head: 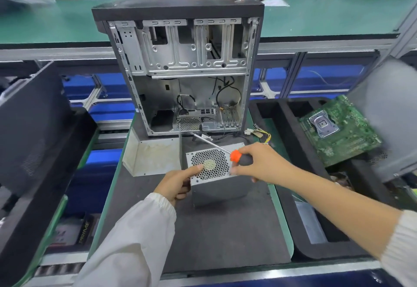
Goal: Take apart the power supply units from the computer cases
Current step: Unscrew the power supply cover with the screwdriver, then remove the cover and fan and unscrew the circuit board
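Head view: left hand point(178, 184) grips the PSU's point(216, 173) left edge, thumb on the fan grille; the unit sits on the mat between both hands, out of the case point(180, 70) beyond them. Right hand point(257, 162) holds a screwdriver point(239, 157), shaft crossing the grille. Risks, as I judge them: the blade slipping into the grille, or cables point(261, 134) beyond the right hand snagging.

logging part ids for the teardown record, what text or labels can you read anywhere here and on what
"PRIME": gold letters running up the side of a black box on the lower shelf at left.
Green motherboard in the black foam tray: printing too small to read.
Grey metal power supply unit: no label in view.
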